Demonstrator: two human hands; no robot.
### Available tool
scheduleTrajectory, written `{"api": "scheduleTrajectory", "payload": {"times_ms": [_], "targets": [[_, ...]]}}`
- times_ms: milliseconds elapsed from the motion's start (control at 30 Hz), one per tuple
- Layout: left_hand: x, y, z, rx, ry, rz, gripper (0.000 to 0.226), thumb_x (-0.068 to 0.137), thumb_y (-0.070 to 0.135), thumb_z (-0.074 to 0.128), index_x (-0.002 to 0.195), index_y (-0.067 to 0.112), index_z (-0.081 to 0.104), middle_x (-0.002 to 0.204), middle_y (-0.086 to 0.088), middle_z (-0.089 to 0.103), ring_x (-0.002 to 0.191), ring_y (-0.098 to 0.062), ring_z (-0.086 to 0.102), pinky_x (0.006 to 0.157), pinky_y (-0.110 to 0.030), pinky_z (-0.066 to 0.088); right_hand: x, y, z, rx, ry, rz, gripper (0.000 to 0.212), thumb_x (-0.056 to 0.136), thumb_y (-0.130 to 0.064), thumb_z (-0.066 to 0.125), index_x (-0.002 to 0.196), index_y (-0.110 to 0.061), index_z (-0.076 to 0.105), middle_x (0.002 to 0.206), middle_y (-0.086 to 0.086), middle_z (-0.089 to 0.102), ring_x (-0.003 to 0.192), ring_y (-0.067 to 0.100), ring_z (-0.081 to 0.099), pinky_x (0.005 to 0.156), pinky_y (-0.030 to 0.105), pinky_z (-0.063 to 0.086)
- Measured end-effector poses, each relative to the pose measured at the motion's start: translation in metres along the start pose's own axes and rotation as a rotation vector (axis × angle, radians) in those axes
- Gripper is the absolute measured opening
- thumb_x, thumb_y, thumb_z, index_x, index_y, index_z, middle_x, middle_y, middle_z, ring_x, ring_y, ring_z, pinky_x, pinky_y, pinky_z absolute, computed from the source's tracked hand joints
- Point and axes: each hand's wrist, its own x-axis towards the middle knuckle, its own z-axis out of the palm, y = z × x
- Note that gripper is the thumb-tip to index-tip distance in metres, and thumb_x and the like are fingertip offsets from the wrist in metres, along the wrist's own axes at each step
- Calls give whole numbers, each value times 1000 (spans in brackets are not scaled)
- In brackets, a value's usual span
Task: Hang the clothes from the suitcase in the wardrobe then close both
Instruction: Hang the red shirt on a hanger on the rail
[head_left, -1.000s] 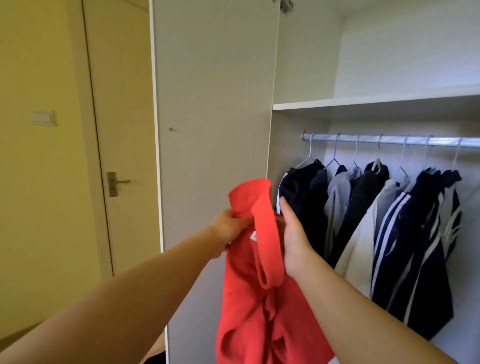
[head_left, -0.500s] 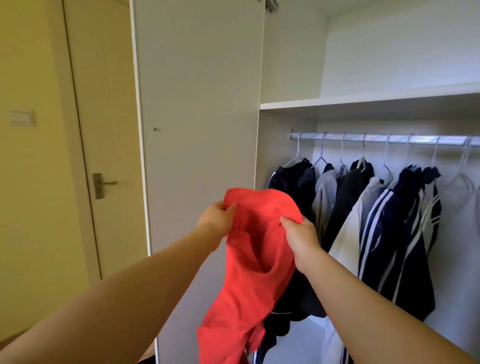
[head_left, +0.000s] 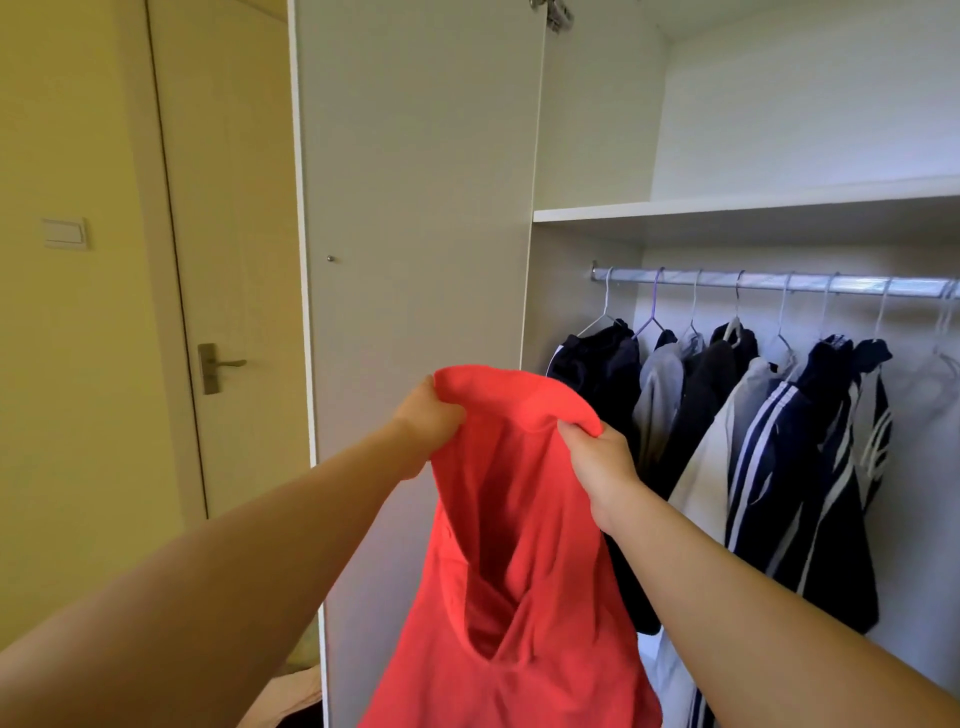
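Head view: I hold the red garment (head_left: 511, 545) up in front of the open wardrobe (head_left: 597, 130); my left hand (head_left: 423, 423) grips its top edge on one side, fingers curled into the cloth; my right hand (head_left: 597, 462) pinches the other side; the fabric sags between them and hangs down; behind it the wardrobe door (head_left: 415, 208) stands open; dark and striped jackets (head_left: 779, 467) hang from the metal rail (head_left: 769, 283) under a shelf (head_left: 727, 208); a room door (head_left: 228, 260) stands at left.
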Motion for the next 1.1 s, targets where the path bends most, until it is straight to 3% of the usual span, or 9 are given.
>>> {"api": "scheduleTrajectory", "payload": {"times_ms": [167, 267, 400, 533, 667, 767, 867, 1000, 1100], "targets": [[-12, -6, -1, 9, -303, -148, 73, 66, 2, 80, 128, 19, 46, 115, -2, 58, 101, -23, 60, 88, -36, 52, -13, -11, 11, 55, -112, -43, 14, 90, -23, 60, 78, -19, 64, 86, 4, 61, 80, 15, 54, 67, 26, 43], [-19, -10, 13, 329, -435, -24, 61, 77, 16, 76, 131, 21, 49, 124, 0, 57, 113, -19, 57, 95, -30, 46, -20, -13, 16, 79, -190, -92, 9, 90, -15, 61, 85, -19, 67, 86, 0, 67, 76, 10, 61, 69, 16, 49], [-14, -10, 25, 583, -222, -17, 31, 90, 16, 49, 117, 9, 62, 120, -13, 62, 111, -30, 57, 94, -33, 46, -20, -8, 7, -111, -212, -150, 19, 82, -8, 62, 74, -26, 63, 79, -2, 64, 79, 16, 59, 73, 28, 47], [-8, -7, 22, 403, 18, -137, 30, 92, 10, 39, 111, 4, 61, 120, -17, 59, 109, -35, 55, 88, -33, 44, -18, -1, -13, -843, -133, -255, 13, 74, -10, 55, 80, -20, 51, 81, -2, 56, 79, 25, 56, 64, 30, 42], [4, -8, 17, 11, 154, -277, 30, 92, 7, 37, 111, 0, 60, 115, -22, 60, 103, -36, 58, 85, -38, 48, -13, 11, -28, -1034, -73, -172, 19, 82, -5, 46, 96, -15, 53, 101, 5, 59, 94, 29, 59, 69, 30, 43], [10, -5, 15, -187, 191, -260, 34, 90, -3, 31, 109, 3, 59, 92, -19, 60, 77, -29, 56, 69, -34, 50, -4, 20, -40, -966, -75, -83, 23, 84, 0, 38, 89, -16, 54, 96, 7, 59, 84, 26, 56, 67, 29, 43], [11, -1, 15, -222, 104, -302, 31, 94, -2, 29, 78, 5, 55, 66, -12, 48, 54, -22, 44, 47, -26, 42, 4, 25, -33, -682, -22, 3, 23, 87, -1, 34, 98, -11, 51, 97, 10, 54, 83, 25, 51, 68, 30, 41], [6, -2, 7, -74, 44, -329, 30, 87, -8, 38, 60, 4, 45, 52, -9, 45, 49, -22, 39, 50, -26, 36, 10, 21, -21, -317, 54, 88, 17, 88, -4, 32, 98, -12, 43, 93, 11, 54, 78, 25, 52, 71, 39, 50], [4, -4, 0, 9, 17, -309, 17, 78, -6, 55, 64, 3, 51, 57, -9, 48, 51, -22, 42, 49, -22, 36, 14, 19, -22, -343, 57, 3, 14, 91, -3, 32, 98, -10, 43, 79, 4, 47, 63, 16, 43, 54, 29, 39]]}}
